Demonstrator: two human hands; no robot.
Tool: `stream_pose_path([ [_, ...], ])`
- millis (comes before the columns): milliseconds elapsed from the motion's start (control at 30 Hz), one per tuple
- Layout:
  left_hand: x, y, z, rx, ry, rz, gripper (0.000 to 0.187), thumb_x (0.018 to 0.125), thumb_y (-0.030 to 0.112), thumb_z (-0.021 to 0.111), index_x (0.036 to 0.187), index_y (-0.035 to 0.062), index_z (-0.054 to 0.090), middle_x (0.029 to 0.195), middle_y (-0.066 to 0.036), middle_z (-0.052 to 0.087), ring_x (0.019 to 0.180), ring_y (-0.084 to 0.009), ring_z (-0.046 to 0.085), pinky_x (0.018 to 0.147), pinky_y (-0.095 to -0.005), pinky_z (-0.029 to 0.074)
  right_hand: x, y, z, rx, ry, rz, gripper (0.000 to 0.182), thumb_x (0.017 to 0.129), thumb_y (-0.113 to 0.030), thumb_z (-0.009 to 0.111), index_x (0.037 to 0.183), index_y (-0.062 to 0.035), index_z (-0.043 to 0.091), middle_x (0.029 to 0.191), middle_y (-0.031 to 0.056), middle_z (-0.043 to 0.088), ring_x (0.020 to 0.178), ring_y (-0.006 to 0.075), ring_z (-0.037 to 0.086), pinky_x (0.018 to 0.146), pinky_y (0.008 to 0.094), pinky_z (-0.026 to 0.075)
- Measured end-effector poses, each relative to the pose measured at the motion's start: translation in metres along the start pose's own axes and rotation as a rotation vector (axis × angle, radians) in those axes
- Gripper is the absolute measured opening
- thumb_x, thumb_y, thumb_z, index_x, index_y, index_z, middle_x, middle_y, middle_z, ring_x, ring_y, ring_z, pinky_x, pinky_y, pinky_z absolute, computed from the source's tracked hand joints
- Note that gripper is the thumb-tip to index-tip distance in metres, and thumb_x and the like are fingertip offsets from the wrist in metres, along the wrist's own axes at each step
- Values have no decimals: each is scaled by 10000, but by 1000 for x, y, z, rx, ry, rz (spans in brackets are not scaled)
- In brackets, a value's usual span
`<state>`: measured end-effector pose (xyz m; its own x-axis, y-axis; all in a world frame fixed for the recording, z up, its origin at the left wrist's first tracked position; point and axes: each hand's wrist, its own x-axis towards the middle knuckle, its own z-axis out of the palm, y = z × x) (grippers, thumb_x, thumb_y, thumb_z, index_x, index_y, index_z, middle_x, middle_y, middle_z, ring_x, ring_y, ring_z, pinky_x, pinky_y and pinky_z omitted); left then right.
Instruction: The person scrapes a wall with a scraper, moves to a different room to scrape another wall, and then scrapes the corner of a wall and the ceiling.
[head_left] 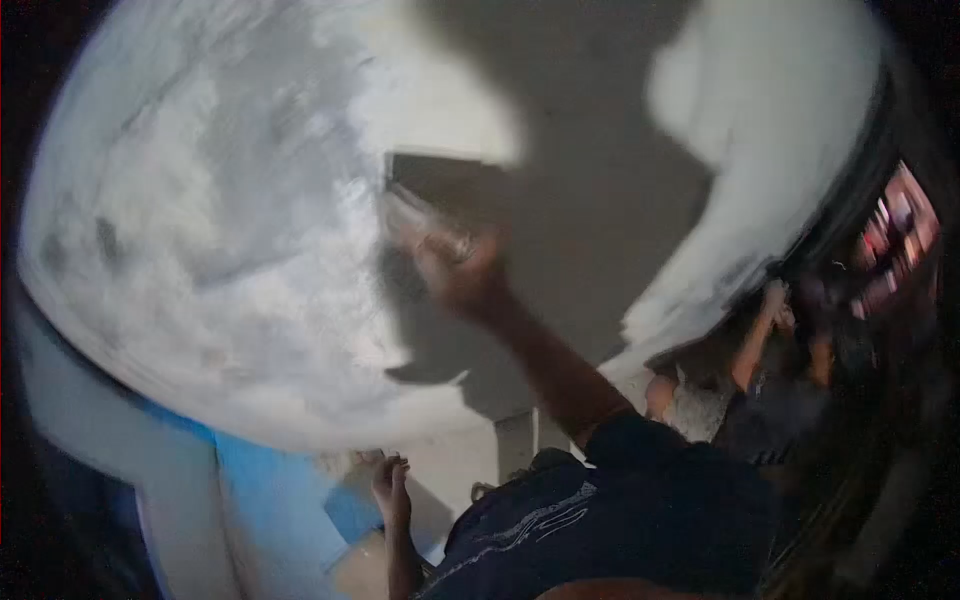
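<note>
Up against the broad white and grey wall surface [290, 280], my right hand [465, 265] is closed round the pale handle of a flat trowel [410, 208]. Motion blurs the tool, and a dark shadow falls around its blade. Patchy, cloudy smears cover the surface to the left of it. My left hand [393, 488] is held low near my body, fingers bent together beside a blue area. A small dull shape shows at its fingertips, and I cannot tell what it is.
A blue painted band [265, 490] runs below the white surface at lower left. Close on my right another person's hand [777, 305] and forearm are raised near the surface's edge. Brightly coloured items [900, 230] show at the far right. A large shadow lies across the surface.
</note>
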<state>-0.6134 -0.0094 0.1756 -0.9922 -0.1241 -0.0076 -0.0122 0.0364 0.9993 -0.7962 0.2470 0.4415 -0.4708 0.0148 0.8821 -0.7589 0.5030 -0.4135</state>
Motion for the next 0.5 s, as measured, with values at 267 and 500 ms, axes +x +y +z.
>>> stream_pose_path([
  [267, 35, -77, -10, 180, -337, -59, 232, 898, 148, 581, 1054, -22, 594, 987, -106, 613, 894, -182, 569, 812, -314, 459, -233, 54, -1, -7, -685, 252, 242, 904, -230, 575, 818, -3, 570, 640, 160, 519, 555, 206, 385, 564, 401, 378],
  [500, 89, -33, 43, 317, -808, -20, 419, 926, 250, 572, 1260, 12, 488, 1130, -136, 592, 1032, -210, 554, 878, -332, 441, -281, 14, -90, 57, -700, 716, 278, 887, -275, 591, 1004, -31, 656, 859, 173, 666, 739, 283, 636, 702, 421, 486],
])
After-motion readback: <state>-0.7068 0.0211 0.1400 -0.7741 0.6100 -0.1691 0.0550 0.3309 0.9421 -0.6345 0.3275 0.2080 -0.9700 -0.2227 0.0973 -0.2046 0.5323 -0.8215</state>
